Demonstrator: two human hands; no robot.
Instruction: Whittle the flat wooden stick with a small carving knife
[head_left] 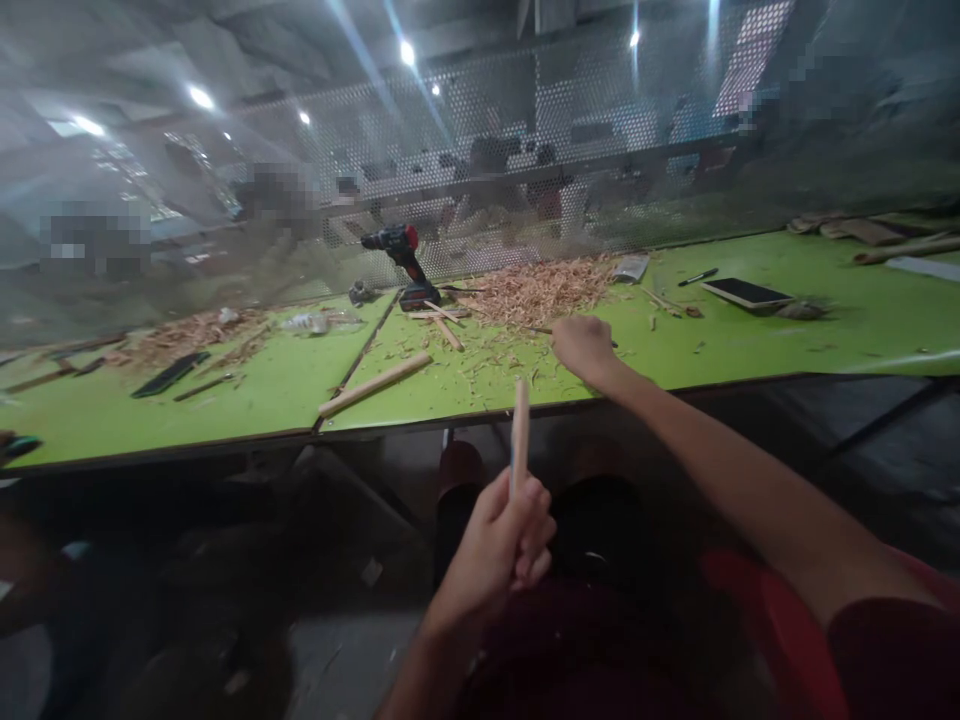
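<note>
My left hand (510,535) is closed round the lower part of a pale wooden stick (521,425), held upright in front of the table edge. Over the green table, my right hand (583,348) is curled with the knuckles up. A thin, dark, blade-like tip (540,330) shows on the left of that fist and a dark end on its right. Most of this slim tool is hidden by the fingers, so its kind is unclear. Wood shavings (544,292) are heaped just behind the right hand.
On the green table (750,340) stands a cordless drill (405,265). A thick wooden rod (375,385) lies near the front edge. To the right are a pen (697,277) and a phone (746,292). A perforated metal screen (480,170) rises behind.
</note>
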